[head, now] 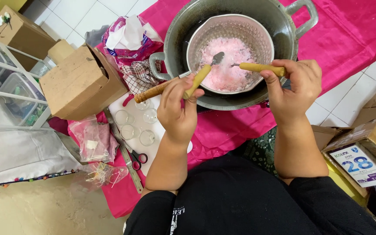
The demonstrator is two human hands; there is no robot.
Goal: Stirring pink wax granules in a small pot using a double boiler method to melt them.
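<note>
overhead, the left hand [177,106] grips a wooden-handled spoon [205,69], its bowl over the pink flakes [227,65] in a small saucepan [257,32] set inside a big grey pot [279,17]. the right hand [294,85] is closed on another wooden-handled utensil [260,67], perhaps a fork.

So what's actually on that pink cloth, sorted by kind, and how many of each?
Pots: 2, a big grey pot and a small pan inside it
Wooden-handled utensils: 2, a spoon and a fork
Clear glass cups: 5
Scissors: 1
Ruler: 1
Total: 11
</note>
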